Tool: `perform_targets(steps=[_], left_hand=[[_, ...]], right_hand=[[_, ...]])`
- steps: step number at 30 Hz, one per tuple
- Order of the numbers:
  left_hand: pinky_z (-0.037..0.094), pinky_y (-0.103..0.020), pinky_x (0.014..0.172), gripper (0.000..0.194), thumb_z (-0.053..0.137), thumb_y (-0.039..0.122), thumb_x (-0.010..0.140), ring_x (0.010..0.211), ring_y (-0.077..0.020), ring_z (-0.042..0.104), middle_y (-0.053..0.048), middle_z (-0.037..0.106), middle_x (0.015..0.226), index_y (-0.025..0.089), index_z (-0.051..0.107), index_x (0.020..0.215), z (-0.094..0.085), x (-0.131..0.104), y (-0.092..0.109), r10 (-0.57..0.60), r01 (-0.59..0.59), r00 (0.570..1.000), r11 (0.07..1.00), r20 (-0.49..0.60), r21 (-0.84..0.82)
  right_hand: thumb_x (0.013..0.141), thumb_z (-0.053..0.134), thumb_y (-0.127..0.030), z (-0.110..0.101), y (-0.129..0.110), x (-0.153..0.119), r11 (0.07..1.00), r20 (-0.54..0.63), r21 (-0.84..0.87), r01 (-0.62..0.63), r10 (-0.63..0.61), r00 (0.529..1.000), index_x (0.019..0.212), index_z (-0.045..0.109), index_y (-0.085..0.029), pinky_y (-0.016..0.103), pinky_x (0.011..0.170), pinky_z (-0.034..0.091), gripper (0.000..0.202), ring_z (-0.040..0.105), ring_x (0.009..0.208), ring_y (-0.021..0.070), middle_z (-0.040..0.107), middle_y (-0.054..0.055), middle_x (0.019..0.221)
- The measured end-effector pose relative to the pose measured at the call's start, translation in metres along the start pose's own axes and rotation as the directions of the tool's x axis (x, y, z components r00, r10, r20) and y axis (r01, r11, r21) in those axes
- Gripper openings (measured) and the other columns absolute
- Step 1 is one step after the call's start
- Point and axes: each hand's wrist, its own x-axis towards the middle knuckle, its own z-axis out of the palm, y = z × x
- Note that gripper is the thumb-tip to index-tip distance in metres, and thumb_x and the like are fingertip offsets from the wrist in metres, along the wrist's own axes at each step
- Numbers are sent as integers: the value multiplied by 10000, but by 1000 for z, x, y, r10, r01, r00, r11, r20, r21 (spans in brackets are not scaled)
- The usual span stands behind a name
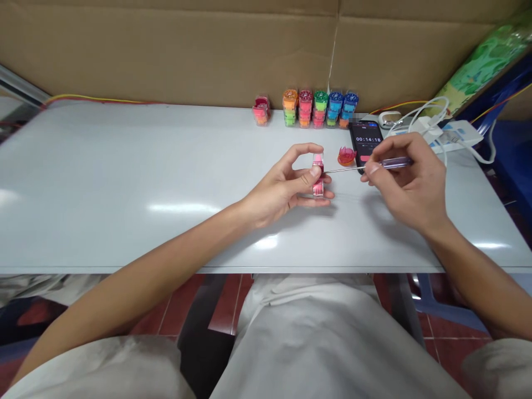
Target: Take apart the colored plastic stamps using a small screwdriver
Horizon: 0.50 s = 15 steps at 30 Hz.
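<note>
Between the fingers of my left hand (293, 180) is a small clear plastic piece with pink parts (318, 189), held above the table. My right hand (409, 177) grips the purple handle of a screwdriver (394, 163). Its thin metal shaft points left, and the tip meets the pink piece close to my left thumb; whether it sits in a screw is too small to tell. Just beyond, a loose translucent pink and orange piece (346, 156) lies on the table between the held piece and the phone.
Along the back stand several colourful small stacked plastic pieces (320, 108), with a red and orange one (261, 111) apart to their left. A phone (366, 138) showing a timer, an earbud case (390, 119) and a white power strip (461, 134) with cables occupy the right of the white table (124, 177).
</note>
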Motion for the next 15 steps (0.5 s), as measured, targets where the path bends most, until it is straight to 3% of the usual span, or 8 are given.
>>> perform_targets(steps=[3, 10, 15], left_hand=[[682, -420, 901, 531, 838, 380, 950, 938, -221, 813, -29, 754, 1022, 306, 531, 1377, 0, 0, 0, -13, 13, 1000, 1000, 2, 16], [684, -389, 864, 512, 833, 394, 951, 881, -191, 798, -6, 732, 1002, 322, 554, 1375, -3, 1, -1, -41, 41, 999, 999, 32, 17], [668, -336, 802, 487, 831, 375, 953, 877, -191, 788, -8, 725, 994, 324, 576, 1365, -6, 2, -1, -22, 23, 998, 1000, 53, -17]], right_hand=[[965, 752, -269, 0, -2, -1, 999, -5, -38, -5, 5, 1000, 1059, 669, -308, 287, 558, 618, 132, 714, 646, 145, 772, -20, 927], [871, 793, -161, -2, -4, -1, 997, 3, -42, 59, -59, 998, 1068, 673, -288, 322, 710, 667, 264, 753, 812, 181, 749, -10, 938], [952, 742, -211, -2, -4, -2, 998, 21, -34, 60, -60, 998, 1061, 676, -287, 316, 652, 661, 149, 738, 682, 148, 788, -13, 958]])
